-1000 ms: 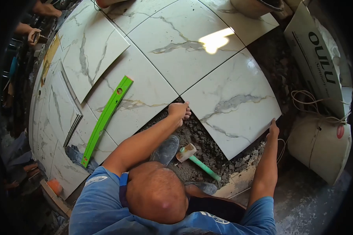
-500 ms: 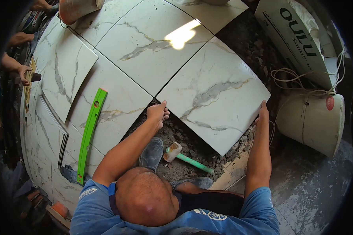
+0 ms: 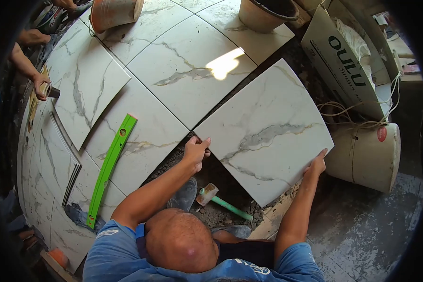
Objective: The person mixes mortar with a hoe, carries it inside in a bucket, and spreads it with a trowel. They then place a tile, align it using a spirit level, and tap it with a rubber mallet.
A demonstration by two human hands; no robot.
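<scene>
A large white marbled tile [image 3: 268, 136] is raised at its near side, with a dark gap between it and the laid tiles [image 3: 188, 70]. My left hand [image 3: 197, 152] pinches its left corner, and my right hand [image 3: 316, 163] grips its right edge near the right corner. Grey rough mortar [image 3: 192, 214] shows below the tile. On it, between my feet, lies a mallet [image 3: 209, 195] with a white head and green handle. A green spirit level [image 3: 110, 174] rests on the tiles to the left.
Buckets [image 3: 115, 14] [image 3: 268, 14] stand at the top. A carton [image 3: 345, 61], cable and white round container [image 3: 364, 157] are at the right. Stacked tiles [image 3: 61, 155] lie left. Another person's hand [image 3: 42, 87] holds a cup at the far left.
The tile's near side has been lifted and its gap to the laid tiles has widened; both hands still hold it. The view has shifted, showing more of the top bucket.
</scene>
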